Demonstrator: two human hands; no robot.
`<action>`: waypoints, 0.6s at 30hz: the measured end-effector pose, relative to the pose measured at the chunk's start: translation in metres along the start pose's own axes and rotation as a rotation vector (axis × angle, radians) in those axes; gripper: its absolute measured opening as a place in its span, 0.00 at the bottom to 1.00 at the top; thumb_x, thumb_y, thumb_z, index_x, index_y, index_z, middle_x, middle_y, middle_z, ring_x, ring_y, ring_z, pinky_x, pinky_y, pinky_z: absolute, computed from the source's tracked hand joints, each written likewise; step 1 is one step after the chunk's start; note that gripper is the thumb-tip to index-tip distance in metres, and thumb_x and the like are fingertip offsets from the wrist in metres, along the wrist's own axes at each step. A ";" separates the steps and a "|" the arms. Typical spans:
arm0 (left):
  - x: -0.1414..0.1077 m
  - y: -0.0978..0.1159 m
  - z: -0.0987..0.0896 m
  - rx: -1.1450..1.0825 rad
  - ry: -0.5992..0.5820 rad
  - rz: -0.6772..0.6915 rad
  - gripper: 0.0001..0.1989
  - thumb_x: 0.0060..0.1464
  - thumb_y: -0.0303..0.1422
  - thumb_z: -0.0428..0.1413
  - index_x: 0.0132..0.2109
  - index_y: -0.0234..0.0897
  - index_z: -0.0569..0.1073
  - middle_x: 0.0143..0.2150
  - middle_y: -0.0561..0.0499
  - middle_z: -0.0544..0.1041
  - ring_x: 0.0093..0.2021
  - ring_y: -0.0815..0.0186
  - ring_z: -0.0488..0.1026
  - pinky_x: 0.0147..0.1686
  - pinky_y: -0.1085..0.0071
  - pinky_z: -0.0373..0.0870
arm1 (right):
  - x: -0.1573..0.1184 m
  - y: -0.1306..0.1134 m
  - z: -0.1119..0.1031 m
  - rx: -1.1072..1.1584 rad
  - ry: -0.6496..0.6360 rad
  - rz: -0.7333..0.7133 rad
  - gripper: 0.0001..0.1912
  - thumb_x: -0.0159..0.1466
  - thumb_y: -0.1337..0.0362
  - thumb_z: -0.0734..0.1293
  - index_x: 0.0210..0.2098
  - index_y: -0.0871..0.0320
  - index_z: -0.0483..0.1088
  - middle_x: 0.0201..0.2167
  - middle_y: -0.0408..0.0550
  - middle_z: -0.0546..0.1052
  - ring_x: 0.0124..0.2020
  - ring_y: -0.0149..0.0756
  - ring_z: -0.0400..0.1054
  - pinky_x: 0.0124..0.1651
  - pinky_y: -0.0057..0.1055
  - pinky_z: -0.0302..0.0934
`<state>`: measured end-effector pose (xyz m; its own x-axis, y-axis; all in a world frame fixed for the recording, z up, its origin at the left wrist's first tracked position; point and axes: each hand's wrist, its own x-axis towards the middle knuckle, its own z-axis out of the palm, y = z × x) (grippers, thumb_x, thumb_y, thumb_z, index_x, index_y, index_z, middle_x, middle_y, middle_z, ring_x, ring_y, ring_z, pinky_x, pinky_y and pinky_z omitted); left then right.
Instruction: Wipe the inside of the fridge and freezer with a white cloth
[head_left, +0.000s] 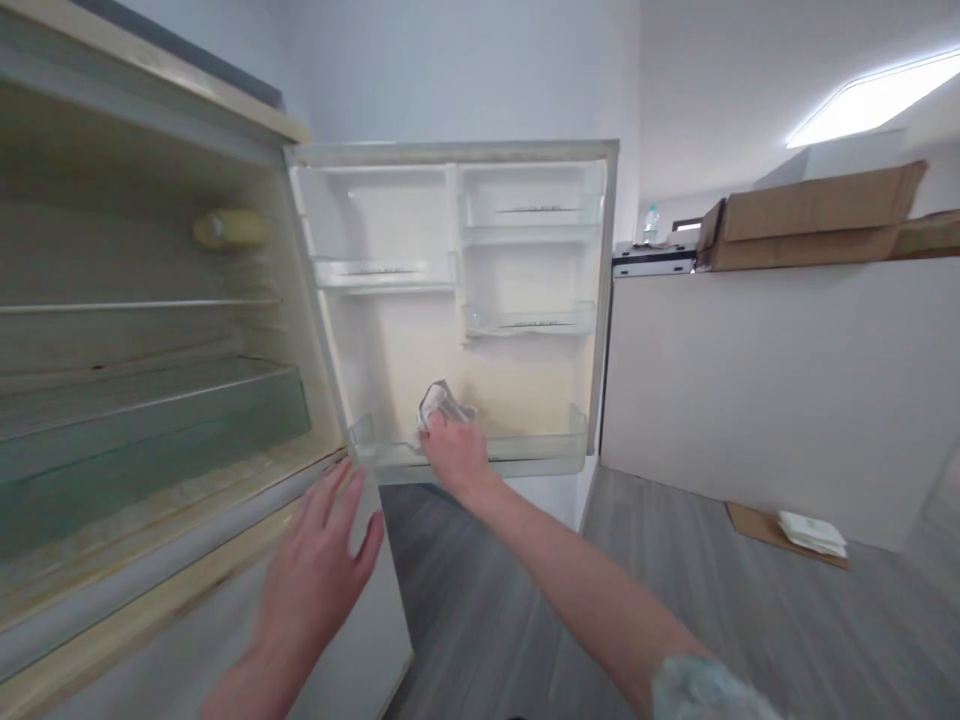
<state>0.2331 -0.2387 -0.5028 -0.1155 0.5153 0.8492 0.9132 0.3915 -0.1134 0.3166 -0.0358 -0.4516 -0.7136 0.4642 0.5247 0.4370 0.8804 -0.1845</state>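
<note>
A crumpled pale cloth (436,402) is grasped by the right hand (459,455), with the fingers bent around it. The cloth is located in front of the lower part of the refrigerator door (405,345), just above the bottom tray (540,465) of this door. Whether the inner surface is pressed by the cloth cannot be told with certainty. The right arm is stretched forward, and a light patterned sleeve (705,690) is seen at its lower end.

Nothing is held by the left hand (321,550). Its fingers are extended, the thumb is kept apart from them, and it is placed near the front lower edge of the refrigerator compartment (304,440); whether this edge is touched cannot be told.

The door is opened wide, and small clear shelves (529,235) are fixed on its inner side. Inside the compartment, a greenish transparent drawer (150,450) is seen below, and a yellowish rounded object (231,229) is attached near the upper right.

On the right, a cardboard box (810,215) and a bottle (651,224) are supported above a white panel (750,380). On the grey floor (637,580), a white stack (814,533) is laid upon a flat brown piece (754,525).
</note>
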 end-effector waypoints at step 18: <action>0.062 0.032 0.055 -0.007 -0.313 -0.061 0.32 0.58 0.34 0.59 0.67 0.23 0.67 0.61 0.32 0.75 0.63 0.44 0.70 0.71 0.44 0.60 | 0.041 -0.009 -0.035 0.813 0.370 0.394 0.20 0.77 0.54 0.56 0.45 0.61 0.73 0.44 0.55 0.82 0.44 0.38 0.76 0.45 0.27 0.65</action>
<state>0.2336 -0.1521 -0.4828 -0.2842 0.7007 0.6544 0.9031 0.4248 -0.0626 0.3022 -0.0280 -0.3993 -0.3200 0.8018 0.5047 -0.0030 0.5319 -0.8468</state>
